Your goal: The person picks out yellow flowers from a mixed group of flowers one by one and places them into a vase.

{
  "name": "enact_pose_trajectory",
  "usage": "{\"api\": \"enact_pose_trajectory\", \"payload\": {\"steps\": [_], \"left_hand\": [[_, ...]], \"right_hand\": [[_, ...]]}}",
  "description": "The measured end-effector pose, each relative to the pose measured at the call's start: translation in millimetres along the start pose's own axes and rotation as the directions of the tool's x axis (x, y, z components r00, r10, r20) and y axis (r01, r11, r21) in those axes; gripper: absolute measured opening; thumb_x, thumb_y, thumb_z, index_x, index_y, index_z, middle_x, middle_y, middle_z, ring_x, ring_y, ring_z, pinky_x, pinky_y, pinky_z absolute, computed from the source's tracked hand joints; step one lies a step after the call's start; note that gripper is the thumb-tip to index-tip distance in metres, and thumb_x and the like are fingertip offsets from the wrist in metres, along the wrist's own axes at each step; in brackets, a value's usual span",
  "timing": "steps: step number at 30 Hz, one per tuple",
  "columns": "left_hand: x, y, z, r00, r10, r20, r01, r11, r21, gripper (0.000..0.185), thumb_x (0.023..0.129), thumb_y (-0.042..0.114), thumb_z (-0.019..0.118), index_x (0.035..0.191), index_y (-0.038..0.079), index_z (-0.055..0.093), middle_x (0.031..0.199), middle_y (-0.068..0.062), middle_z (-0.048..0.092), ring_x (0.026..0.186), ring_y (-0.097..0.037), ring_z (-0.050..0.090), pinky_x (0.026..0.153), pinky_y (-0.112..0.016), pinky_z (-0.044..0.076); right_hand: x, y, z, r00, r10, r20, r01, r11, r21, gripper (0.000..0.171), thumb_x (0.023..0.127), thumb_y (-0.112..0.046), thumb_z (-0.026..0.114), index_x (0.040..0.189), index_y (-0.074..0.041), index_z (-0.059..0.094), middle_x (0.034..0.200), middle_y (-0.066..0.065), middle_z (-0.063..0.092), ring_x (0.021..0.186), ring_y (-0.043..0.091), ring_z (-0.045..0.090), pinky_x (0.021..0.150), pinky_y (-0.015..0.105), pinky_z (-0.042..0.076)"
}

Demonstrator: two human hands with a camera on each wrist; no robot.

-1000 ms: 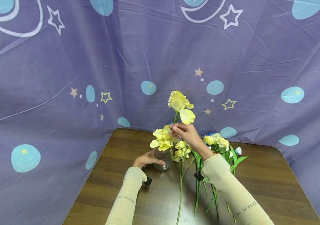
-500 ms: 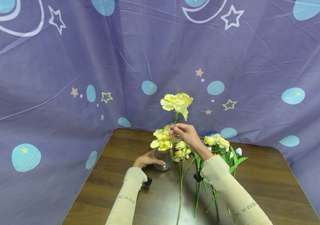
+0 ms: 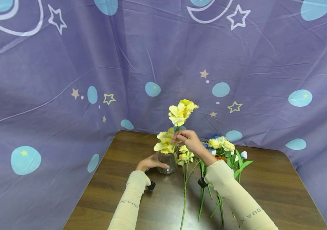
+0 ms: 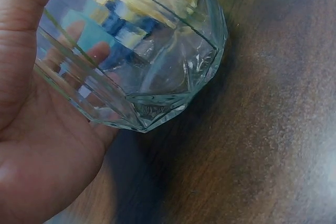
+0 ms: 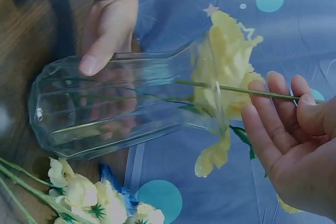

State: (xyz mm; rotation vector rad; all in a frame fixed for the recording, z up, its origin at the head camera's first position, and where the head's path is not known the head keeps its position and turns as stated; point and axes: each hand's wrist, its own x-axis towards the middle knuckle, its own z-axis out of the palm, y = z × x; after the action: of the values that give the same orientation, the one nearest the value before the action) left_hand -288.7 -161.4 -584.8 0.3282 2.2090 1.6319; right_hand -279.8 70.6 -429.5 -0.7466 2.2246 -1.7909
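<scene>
A clear faceted glass vase (image 3: 167, 162) (image 4: 142, 56) (image 5: 121, 103) stands on the brown wooden table (image 3: 269, 182), with a yellow flower (image 3: 164, 144) in it. My left hand (image 3: 149, 163) (image 4: 37, 150) (image 5: 107, 24) grips the vase's side. My right hand (image 3: 187, 140) (image 5: 294, 150) pinches the green stem (image 5: 236, 89) of a second yellow flower (image 3: 181, 111) just above the vase. The stem's lower end reaches into the vase's mouth. The bloom stands above my fingers.
Several more artificial flowers (image 3: 220, 147) (image 5: 89, 192), yellow, white and blue, lie on the table right of the vase, stems pointing toward me. A purple cloth with stars and dots (image 3: 65, 80) hangs behind and along both sides of the table.
My right hand has lowered the held yellow flower, so its bloom sits lower and its stem goes down into the vase. The left hand and the vase have stayed put.
</scene>
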Motion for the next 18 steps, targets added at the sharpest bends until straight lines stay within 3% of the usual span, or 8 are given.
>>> {"api": "enact_pose_trajectory", "payload": {"steps": [4, 8, 15, 18], "left_hand": [[-0.4, -0.4, -0.2, 1.000, -0.021, -0.009, 0.021, 1.000, -0.002, 0.125, 0.076, 0.021, 0.091, 0.165, 0.014, 0.004, 0.170, -0.019, 0.015, 0.155, -0.037, 0.018, 0.126, -0.057, 0.019], [-0.2, -0.8, -0.3, 1.000, -0.024, -0.006, 0.024, 1.000, 0.001, 0.123, 0.076, 0.022, 0.091, 0.165, 0.013, 0.005, 0.169, -0.020, 0.016, 0.155, -0.037, 0.019, 0.126, -0.057, 0.019], [-0.8, 0.2, -0.4, 1.000, -0.007, 0.014, 0.007, 1.000, 0.017, 0.117, 0.077, 0.022, 0.091, 0.162, 0.007, 0.012, 0.158, -0.022, 0.038, 0.140, -0.035, 0.044, 0.117, -0.051, 0.039], [-0.6, -0.3, -0.5, 1.000, -0.001, 0.016, 0.001, 1.000, 0.019, 0.117, 0.077, 0.021, 0.090, 0.162, 0.007, 0.011, 0.158, -0.022, 0.039, 0.139, -0.034, 0.045, 0.116, -0.050, 0.041]], "right_hand": [[-3, 1, 1, 0.999, 0.003, 0.039, -0.001, 0.999, -0.039, 0.031, 0.109, -0.009, 0.044, 0.103, 0.009, 0.068, 0.111, 0.026, 0.069, 0.103, 0.039, 0.069, 0.096, 0.060, 0.055], [-2, 1, -1, 0.999, 0.006, 0.051, -0.004, 0.999, -0.036, 0.029, 0.108, -0.010, 0.048, 0.109, 0.007, 0.071, 0.114, 0.025, 0.071, 0.104, 0.038, 0.070, 0.096, 0.059, 0.055], [0, -1, -8, 1.000, 0.014, 0.028, -0.014, 1.000, 0.007, 0.029, 0.107, -0.009, 0.052, 0.126, 0.005, 0.066, 0.116, 0.027, 0.071, 0.106, 0.041, 0.070, 0.093, 0.051, 0.059], [0, -2, -9, 1.000, 0.018, -0.001, -0.018, 1.000, 0.019, 0.029, 0.107, -0.011, 0.052, 0.127, 0.006, 0.065, 0.116, 0.029, 0.070, 0.107, 0.042, 0.070, 0.093, 0.053, 0.058]]}}
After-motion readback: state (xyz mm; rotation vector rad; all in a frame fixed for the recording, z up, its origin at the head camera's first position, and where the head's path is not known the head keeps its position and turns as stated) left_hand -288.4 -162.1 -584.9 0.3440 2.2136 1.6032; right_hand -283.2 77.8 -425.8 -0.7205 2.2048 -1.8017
